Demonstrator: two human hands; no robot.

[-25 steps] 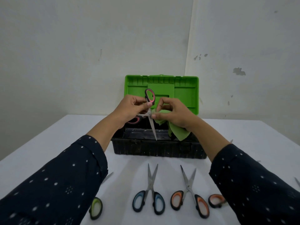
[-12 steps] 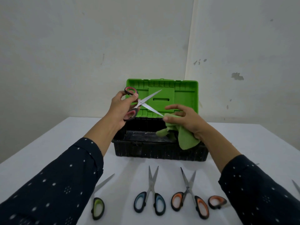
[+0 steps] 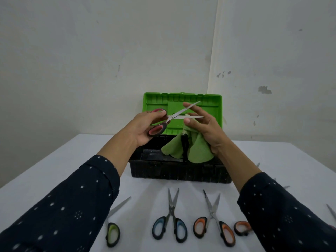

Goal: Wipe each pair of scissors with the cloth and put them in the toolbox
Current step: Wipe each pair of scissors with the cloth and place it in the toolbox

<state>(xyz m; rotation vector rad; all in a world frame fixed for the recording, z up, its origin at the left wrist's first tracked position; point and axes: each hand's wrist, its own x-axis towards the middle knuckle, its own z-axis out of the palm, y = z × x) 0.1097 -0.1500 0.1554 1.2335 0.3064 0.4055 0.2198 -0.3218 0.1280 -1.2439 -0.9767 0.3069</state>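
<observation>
I see the red-handled scissors (image 3: 164, 122) raised above the open toolbox (image 3: 179, 171), blades spread and pointing right across its green lid (image 3: 182, 113); my left hand (image 3: 145, 129) grips them by the handles, fingers wrapped over the upper loop, so that loop is half hidden; my right hand (image 3: 203, 127) clutches the green cloth (image 3: 192, 150) in its palm with the fingers splayed behind the blades, and whether a fingertip touches the steel I cannot tell; the cloth hangs down into the black box, covering part of its interior. Along the near edge of the white surface (image 3: 54, 170) lie the blue-handled scissors (image 3: 171, 224) and the orange-handled scissors (image 3: 214, 224), both slightly open; the green-handled scissors (image 3: 113, 230) are partly under my left sleeve; another orange handle (image 3: 242, 228) peeks from beneath my right sleeve, its blades hidden; blade tips (image 3: 331, 211) show near the right edge, cut off.
</observation>
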